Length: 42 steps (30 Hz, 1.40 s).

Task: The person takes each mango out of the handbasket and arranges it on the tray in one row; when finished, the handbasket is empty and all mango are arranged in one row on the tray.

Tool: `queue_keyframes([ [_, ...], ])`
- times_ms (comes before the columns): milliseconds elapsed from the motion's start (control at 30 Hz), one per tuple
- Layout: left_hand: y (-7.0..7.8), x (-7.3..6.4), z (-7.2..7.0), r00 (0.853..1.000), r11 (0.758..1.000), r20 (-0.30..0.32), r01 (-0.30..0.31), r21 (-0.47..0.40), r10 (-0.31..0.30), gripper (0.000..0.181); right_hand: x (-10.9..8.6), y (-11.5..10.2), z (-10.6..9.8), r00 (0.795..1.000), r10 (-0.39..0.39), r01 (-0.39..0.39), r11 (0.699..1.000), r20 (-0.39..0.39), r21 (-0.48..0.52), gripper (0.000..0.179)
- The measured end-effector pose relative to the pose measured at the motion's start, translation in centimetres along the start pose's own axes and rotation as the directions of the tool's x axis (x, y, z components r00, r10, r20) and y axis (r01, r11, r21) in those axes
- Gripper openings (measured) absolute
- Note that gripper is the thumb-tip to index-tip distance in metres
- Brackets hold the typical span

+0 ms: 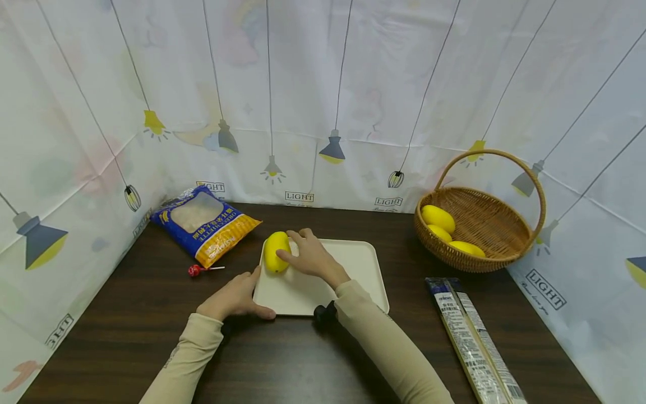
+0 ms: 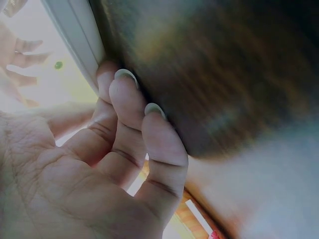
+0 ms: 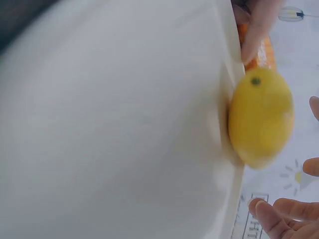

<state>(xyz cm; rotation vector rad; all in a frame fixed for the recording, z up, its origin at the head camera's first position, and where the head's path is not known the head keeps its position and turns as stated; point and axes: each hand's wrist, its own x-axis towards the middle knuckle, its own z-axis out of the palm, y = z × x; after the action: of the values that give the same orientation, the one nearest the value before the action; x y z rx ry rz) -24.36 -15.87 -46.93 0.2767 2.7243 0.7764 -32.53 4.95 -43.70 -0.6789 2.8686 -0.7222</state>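
A yellow lemon (image 1: 277, 252) lies at the left end of a cream tray (image 1: 348, 264), close to its rim. My right hand (image 1: 313, 258) is over the tray just right of the lemon, with its fingers spread. In the right wrist view, a gap shows between these fingers (image 3: 286, 211) and the lemon (image 3: 261, 117). At the tray's near left corner, my left hand (image 1: 237, 297) has its fingertips against the left side and its thumb along the front edge. The left wrist view shows these fingers (image 2: 159, 142) loosely bent beside the tray's edge (image 2: 77, 35).
A blue and orange pasta bag (image 1: 204, 221) lies at the back left, with a red lollipop (image 1: 194, 270) before it. A wicker basket (image 1: 484, 216) with several lemons stands at the back right. Long noodle packets (image 1: 474, 336) lie nearer on the right. A printed curtain (image 1: 303, 84) encloses the table.
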Motion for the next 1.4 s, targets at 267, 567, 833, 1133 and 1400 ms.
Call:
queue_keyframes([
  [267, -0.3, 0.3, 0.2, 1.000, 1.000, 0.001, 0.016, 0.012, -0.016, 0.130, -1.1, 2.2, -2.7, 0.999, 0.020, -0.021, 0.999, -0.038, -0.031, 0.073],
  [567, -0.3, 0.3, 0.2, 1.000, 1.000, -0.014, -0.016, 0.016, 0.016, 0.129, -2.4, 5.2, -6.8, 0.994, 0.036, -0.043, 0.997, -0.101, -0.062, 0.073],
  [833, -0.4, 0.5, 0.2, 0.999, 0.999, -0.006, -0.036, 0.021, 0.036, 0.126, -3.6, 8.3, -10.5, 0.984, 0.059, -0.078, 0.991, -0.169, -0.109, 0.077],
  [1133, -0.4, 0.5, 0.2, 0.999, 0.998, -0.014, -0.045, 0.033, 0.046, 0.129, -5.9, 12.3, -14.5, 0.970, 0.153, -0.180, 0.974, -0.188, -0.136, 0.084],
  [1400, -0.4, 0.4, 0.2, 0.999, 0.998, -0.005, -0.042, 0.041, 0.042, 0.130, -8.3, 15.3, -17.4, 0.953, 0.205, -0.239, 0.960, -0.222, -0.143, 0.087],
])
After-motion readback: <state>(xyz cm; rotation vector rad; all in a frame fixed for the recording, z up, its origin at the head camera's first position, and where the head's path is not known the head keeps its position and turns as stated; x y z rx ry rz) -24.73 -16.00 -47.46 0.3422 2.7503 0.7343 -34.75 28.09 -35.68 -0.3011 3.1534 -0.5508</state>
